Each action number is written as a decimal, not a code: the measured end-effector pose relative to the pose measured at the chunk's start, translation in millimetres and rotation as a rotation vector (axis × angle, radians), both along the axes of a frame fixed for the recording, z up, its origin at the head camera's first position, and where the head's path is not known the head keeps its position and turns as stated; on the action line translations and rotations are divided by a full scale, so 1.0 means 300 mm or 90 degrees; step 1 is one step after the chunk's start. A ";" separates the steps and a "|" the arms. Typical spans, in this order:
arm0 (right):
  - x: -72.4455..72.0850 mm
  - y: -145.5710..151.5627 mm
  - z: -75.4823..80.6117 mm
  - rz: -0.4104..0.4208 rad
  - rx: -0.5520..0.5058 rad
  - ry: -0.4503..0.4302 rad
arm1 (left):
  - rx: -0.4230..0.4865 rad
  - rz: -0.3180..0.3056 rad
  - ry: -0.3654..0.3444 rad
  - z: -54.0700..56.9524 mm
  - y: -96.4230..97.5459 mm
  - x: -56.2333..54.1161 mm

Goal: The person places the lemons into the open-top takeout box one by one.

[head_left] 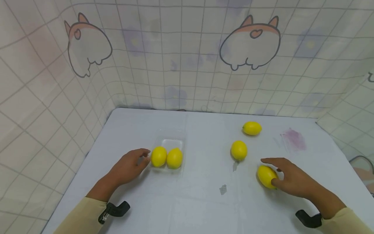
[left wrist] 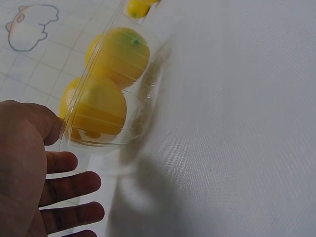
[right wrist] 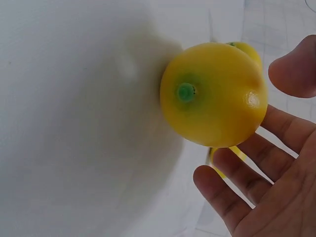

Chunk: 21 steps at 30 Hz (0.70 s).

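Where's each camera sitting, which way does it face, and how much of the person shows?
Head: worn on the head, facing forward and down over the table; both sleeves, left hand and right hand show.
Left wrist: on that wrist, facing the clear plastic container holding two lemons; part of the left hand shows.
Right wrist: on that wrist, facing a close lemon; part of the right hand shows.
Shared: head and left wrist views both show the container, its two lemons and the left hand.

In the head view, the right hand [head_left: 295, 178] (cut off in its wrist view) partly hides a lemon [head_left: 266, 176].
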State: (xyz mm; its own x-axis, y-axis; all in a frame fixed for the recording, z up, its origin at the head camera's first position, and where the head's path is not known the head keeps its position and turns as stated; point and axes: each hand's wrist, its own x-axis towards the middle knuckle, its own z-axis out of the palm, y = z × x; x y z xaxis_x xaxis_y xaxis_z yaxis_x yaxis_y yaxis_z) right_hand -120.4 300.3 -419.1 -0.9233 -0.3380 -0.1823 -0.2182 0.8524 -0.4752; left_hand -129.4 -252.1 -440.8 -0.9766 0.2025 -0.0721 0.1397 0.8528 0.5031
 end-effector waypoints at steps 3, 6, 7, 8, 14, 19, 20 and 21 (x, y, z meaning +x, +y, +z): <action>0.002 -0.002 -0.004 0.002 0.002 -0.003 | -0.002 0.001 -0.001 0.000 0.002 0.001; 0.004 0.000 -0.006 0.005 0.005 -0.004 | 0.002 0.002 0.001 0.000 0.005 0.004; 0.005 0.002 -0.008 0.007 0.006 -0.002 | 0.003 0.001 0.001 0.000 0.005 0.006; 0.006 0.003 -0.009 0.007 0.007 0.001 | 0.005 0.000 0.002 0.000 0.005 0.007; -0.001 0.005 -0.014 0.002 0.018 0.010 | 0.002 0.000 0.008 0.001 0.003 0.006; -0.010 -0.004 -0.018 -0.002 0.026 0.002 | 0.003 0.002 0.004 0.002 0.002 0.005; -0.012 -0.005 -0.020 -0.005 0.028 0.001 | 0.004 0.001 0.003 0.002 0.001 0.005; -0.013 -0.008 -0.023 -0.010 0.028 0.001 | 0.005 0.000 0.003 0.002 0.001 0.004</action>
